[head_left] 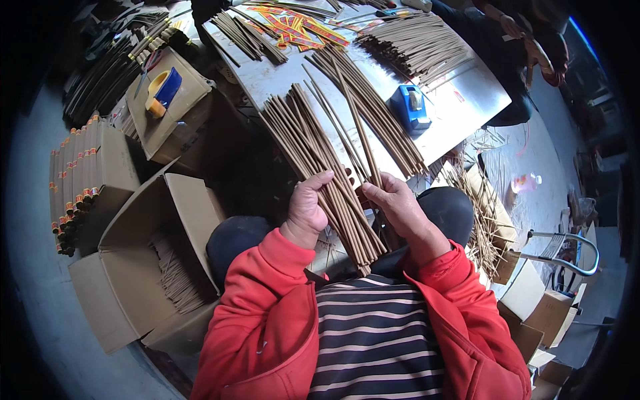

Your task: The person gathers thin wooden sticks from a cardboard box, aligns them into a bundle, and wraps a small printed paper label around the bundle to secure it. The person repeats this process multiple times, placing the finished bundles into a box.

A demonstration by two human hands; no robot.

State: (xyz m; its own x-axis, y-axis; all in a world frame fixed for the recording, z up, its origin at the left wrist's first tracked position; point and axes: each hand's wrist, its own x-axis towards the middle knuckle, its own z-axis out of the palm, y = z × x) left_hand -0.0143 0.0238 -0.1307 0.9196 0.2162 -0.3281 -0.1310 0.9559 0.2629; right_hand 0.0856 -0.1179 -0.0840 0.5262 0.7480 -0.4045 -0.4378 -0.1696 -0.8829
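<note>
My left hand [308, 205] is closed around a thick bundle of brown incense sticks [350, 233]. The bundle slants from the table's near edge down toward my lap, its far end fanned out over the tabletop. In my right hand [400, 205], thumb and fingers pinch a few loose incense sticks [361, 137] that point up and away, just right of the bundle. The fingers under the sticks are partly hidden. Beyond my right hand, another row of incense sticks [387, 123] lies on the metal table [267, 77].
A blue tape dispenser [412, 110] and a large stick pile [420, 43] stand on the table. Red-yellow paper strips [297, 30] lie at the back. Left are an open carton [123, 293] and wrapped bundles [73, 173]. Another person's hand [537, 57] shows far right.
</note>
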